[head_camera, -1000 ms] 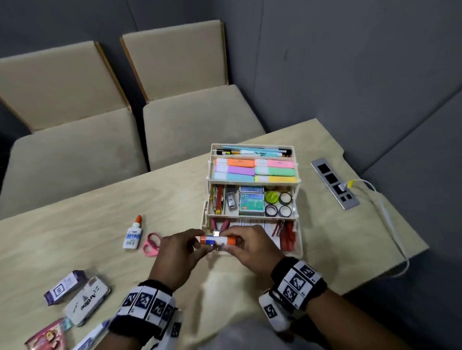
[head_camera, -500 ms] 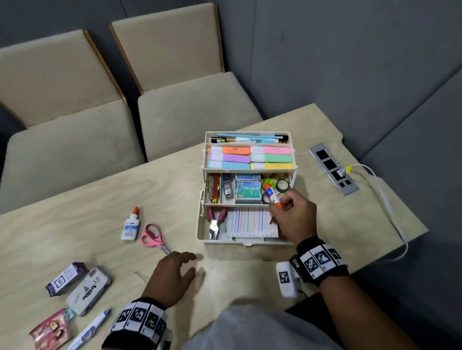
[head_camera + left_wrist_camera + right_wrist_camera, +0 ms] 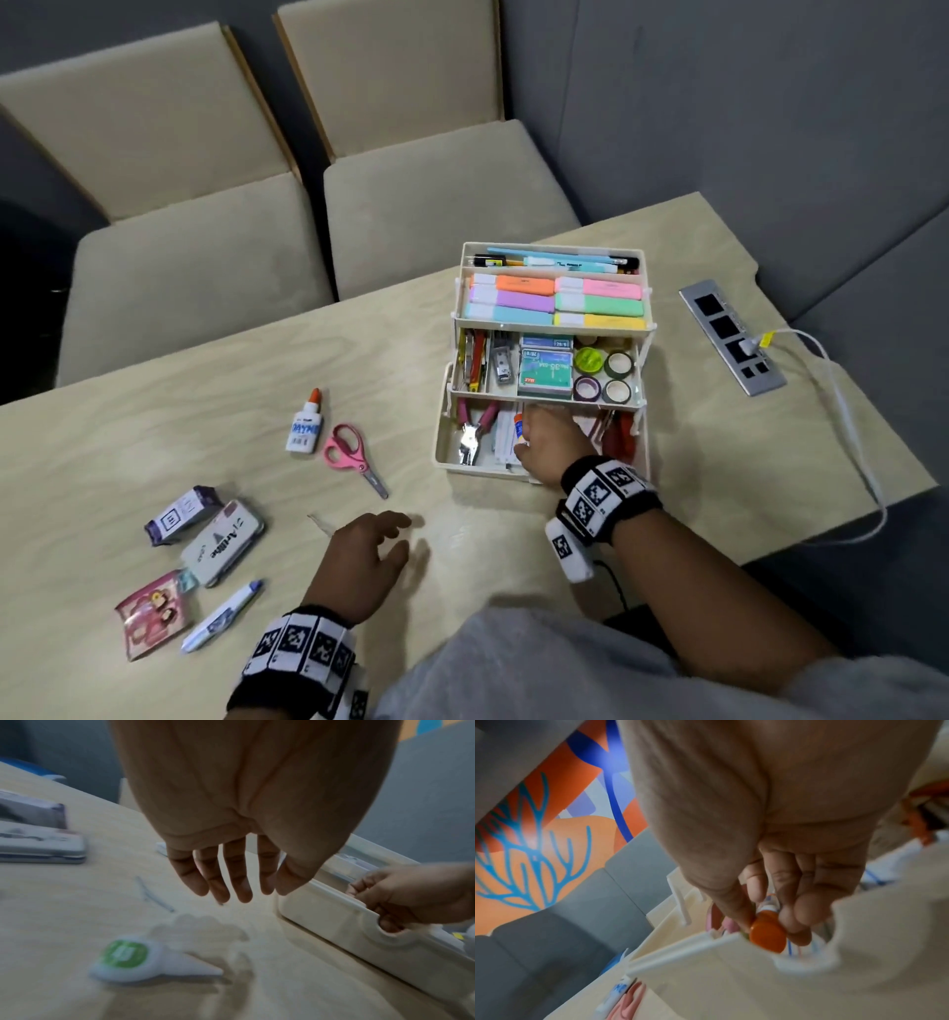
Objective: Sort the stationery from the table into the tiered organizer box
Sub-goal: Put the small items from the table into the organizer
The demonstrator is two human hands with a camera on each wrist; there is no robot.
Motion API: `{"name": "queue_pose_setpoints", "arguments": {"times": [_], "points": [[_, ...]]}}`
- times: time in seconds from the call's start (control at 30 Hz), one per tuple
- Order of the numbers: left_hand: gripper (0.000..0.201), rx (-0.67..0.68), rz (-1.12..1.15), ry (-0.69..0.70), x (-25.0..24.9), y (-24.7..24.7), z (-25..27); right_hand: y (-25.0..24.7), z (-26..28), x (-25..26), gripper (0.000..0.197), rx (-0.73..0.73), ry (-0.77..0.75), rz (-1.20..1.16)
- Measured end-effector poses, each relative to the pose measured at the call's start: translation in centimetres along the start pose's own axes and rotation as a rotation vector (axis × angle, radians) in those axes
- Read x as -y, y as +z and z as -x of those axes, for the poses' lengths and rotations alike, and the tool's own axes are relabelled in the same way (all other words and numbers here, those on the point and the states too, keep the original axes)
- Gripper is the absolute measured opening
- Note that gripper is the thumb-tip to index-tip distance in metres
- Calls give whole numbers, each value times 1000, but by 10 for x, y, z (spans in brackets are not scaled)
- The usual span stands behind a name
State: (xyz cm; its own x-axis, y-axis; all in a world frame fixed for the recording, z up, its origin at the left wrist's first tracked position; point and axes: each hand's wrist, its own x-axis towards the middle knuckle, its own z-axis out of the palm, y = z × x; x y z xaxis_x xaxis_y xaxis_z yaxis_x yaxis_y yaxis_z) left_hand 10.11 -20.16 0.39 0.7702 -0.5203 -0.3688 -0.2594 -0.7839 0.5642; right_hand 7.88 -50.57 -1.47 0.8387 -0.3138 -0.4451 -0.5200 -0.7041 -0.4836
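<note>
The cream tiered organizer box (image 3: 442, 411) stands open in steps, with pens and highlighters on top and staples and tape rolls in the middle. My right hand (image 3: 531, 437) reaches into the bottom tier beside the pink pliers (image 3: 475, 421). It grips a glue stick (image 3: 767, 935) with an orange cap, held low over the tray behind the box wall (image 3: 706, 975). My left hand (image 3: 387, 534) hovers open above the table in front of the box, fingers (image 3: 237, 882) spread and holding nothing. A white and green correction tape (image 3: 123, 959) lies below it.
On the table to the left lie a glue bottle (image 3: 305, 426), pink scissors (image 3: 349, 455), a purple box (image 3: 182, 516), an Artline tin (image 3: 223, 534), a pink packet (image 3: 151, 614) and a pen (image 3: 223, 616). A socket panel (image 3: 732, 336) with a white cable sits right of the box.
Both hands held the glue stick at the box front; the left hand let go and drew back. The right hand carried it past the middle tier down into the bottom tier.
</note>
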Motion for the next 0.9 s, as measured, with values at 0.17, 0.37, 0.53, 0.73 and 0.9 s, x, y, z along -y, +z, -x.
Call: {"name": "queue_pose_setpoints", "arguments": {"times": [0.17,0.37,0.53,0.73,0.9], "points": [[25,-113,51,-157,38,-17,33,14,-24,19,23,39,40,43],[22,-255,103,-375,95,-36,79,21,-22,12,23,-61,63,-69],[25,-312,-3,-449,152,-51,104,24,-3,29,16,-246,-13,31],[39,-199,-263,-449,202,-57,108,61,57,102,16,-155,-406,27],[22,-105,-400,-305,204,-64,99,144,67,146,38,357,-414,444]]}}
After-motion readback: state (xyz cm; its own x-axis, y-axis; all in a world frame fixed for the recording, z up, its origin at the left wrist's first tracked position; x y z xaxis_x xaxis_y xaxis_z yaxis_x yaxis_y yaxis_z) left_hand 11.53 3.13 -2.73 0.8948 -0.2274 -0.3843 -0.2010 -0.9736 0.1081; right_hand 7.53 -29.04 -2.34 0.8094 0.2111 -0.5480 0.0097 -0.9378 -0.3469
